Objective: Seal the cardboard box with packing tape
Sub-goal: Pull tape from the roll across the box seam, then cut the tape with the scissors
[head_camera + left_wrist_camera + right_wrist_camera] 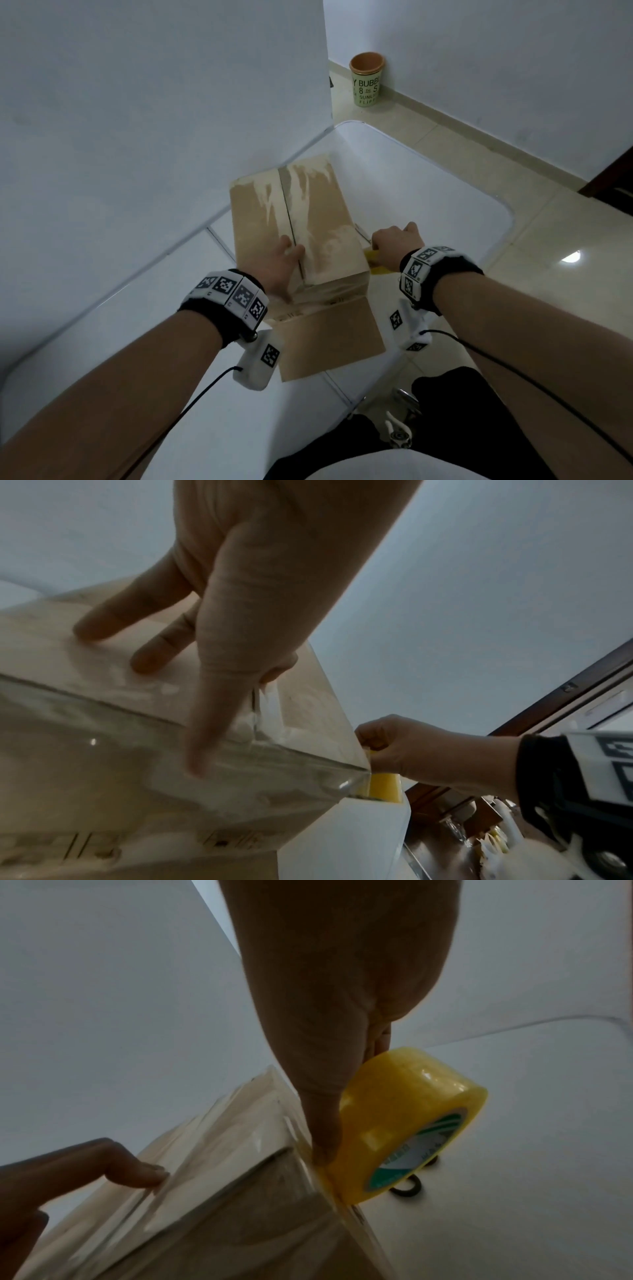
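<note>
Centrally on the white tabletop (428,192) stands the cardboard box (294,219), its two top flaps shut with the seam running from about 12 o'clock toward 6 o'clock, and pale torn patches where the paper surface has peeled. Of the two hands, the left hand (281,263) lies with straight fingers (103,615) pressed flat on the top near the seam, its thumb reaching down over the near edge onto a band of clear tape already stretched across the front face. At roughly 3 o'clock from it, the right hand (394,241) grips a yellow roll of packing tape (407,1123) against the box's right near corner, thumb pressed where the strip leaves the roll. Far off on the floor, at about 1 o'clock, a green waste bin (367,80) stands against the wall.
</note>
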{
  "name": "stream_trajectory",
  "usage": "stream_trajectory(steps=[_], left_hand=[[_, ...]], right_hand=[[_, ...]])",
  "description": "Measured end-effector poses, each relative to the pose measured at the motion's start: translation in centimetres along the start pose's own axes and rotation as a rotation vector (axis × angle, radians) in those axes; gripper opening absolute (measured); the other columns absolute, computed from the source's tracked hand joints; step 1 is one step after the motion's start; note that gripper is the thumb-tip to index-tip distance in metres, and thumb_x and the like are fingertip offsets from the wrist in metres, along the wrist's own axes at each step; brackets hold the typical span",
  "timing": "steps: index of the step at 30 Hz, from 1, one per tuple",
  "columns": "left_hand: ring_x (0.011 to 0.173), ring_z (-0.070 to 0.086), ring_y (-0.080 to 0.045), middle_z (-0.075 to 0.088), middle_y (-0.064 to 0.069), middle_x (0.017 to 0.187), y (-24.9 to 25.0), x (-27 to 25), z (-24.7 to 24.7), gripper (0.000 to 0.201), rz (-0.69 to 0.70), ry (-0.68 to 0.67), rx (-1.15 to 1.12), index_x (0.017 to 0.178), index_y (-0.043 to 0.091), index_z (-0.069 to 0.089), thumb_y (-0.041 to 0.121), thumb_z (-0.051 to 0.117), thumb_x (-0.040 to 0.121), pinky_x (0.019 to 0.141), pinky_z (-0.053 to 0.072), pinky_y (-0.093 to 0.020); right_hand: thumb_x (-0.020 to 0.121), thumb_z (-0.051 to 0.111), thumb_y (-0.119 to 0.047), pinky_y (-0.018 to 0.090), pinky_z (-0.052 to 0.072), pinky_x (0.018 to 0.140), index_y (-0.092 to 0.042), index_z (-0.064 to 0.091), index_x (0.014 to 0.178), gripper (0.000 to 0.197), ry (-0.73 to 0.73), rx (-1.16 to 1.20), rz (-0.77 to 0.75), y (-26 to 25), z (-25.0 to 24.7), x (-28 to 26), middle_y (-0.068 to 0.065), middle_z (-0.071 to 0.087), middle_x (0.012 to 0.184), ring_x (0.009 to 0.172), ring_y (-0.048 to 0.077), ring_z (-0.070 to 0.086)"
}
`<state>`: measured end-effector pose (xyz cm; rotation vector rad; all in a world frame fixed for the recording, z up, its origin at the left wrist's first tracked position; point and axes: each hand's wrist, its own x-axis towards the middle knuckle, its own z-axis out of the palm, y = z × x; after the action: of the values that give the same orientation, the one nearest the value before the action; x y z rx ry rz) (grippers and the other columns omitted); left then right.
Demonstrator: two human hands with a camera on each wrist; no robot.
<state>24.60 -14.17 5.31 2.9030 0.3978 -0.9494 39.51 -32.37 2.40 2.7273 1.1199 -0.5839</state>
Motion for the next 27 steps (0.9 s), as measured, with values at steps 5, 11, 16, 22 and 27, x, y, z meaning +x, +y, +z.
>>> stream_trajectory(steps=[5,11,16,22,27], left_hand=[[0.124,0.044,-0.030,0.017,-0.003,0.147,-0.2,-0.2,-0.5,0.091,-0.011,-0.002,-0.127,0.141,0.022,0.024,0.058,0.072,0.073,0.098,0.040,-0.040],[0.112,0.054,-0.024,0.023,-0.002,0.145,1.8,-0.5,-2.3,0.073,0.035,0.080,-0.103,0.140,0.022,0.030,0.055,0.062,0.084,0.082,0.044,-0.034],[0.120,0.048,-0.024,0.041,-0.007,0.140,7.2,2.2,-5.5,0.060,0.262,0.120,-0.130,0.141,0.021,0.036,0.041,0.060,0.091,0.094,0.041,-0.034],[0.119,0.047,-0.027,0.057,-0.008,0.127,11.3,6.4,-6.9,0.070,0.261,-0.101,0.222,0.140,0.019,0.041,0.059,0.058,0.085,0.094,0.041,-0.038],[0.109,0.058,-0.026,0.061,0.000,0.123,13.1,8.9,-7.1,0.079,0.239,-0.225,0.312,0.131,0.026,0.052,0.075,0.056,0.069,0.091,0.041,-0.032]], right_hand=[[0.091,0.045,-0.023,0.039,0.028,0.089,-0.021,0.050,0.077,0.015,-0.010,0.040,0.048,-0.1,0.5,-0.1,-0.003,0.051,0.067,0.072,0.022,0.052],[0.090,0.047,-0.027,0.038,0.028,0.088,-0.017,0.060,0.094,0.017,0.008,0.066,0.051,0.2,1.1,-0.4,-0.001,0.058,0.079,0.075,0.022,0.053],[0.091,0.047,-0.033,0.040,0.027,0.097,-0.020,0.062,0.104,0.024,-0.040,0.146,-0.002,1.1,1.2,-0.5,0.001,0.066,0.097,0.093,0.022,0.059],[0.090,0.044,-0.025,0.039,0.025,0.093,-0.024,0.060,0.118,0.032,-0.070,0.230,-0.073,2.5,1.0,-0.8,0.000,0.065,0.109,0.103,0.023,0.056],[0.088,0.045,-0.024,0.036,0.025,0.087,-0.022,0.064,0.099,0.022,0.096,0.210,-0.169,4.1,0.2,-1.6,0.000,0.069,0.093,0.088,0.024,0.060]])
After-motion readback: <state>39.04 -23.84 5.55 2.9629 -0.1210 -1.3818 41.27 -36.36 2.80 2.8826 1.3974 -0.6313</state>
